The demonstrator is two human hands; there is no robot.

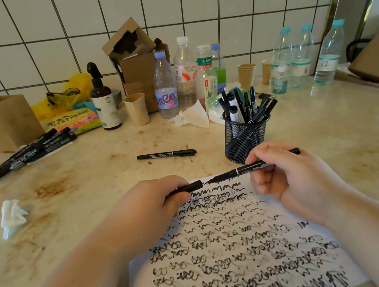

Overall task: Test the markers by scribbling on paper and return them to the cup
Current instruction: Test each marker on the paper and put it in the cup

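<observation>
Gripping the cap [191, 186] in my curled left hand [154, 201], I am pinching the marker [251, 168] in my right hand [287, 171], its bare tip pointing at the cap above the scribbled paper [233, 257]; the cup [245, 137] is standing just behind.

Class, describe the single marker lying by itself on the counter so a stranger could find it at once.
Start at the black mesh cup. Just left of it, a lone marker lies flat on the counter. Unlike the others, it is capped, untouched, neither piled nor in the cup.
</observation>
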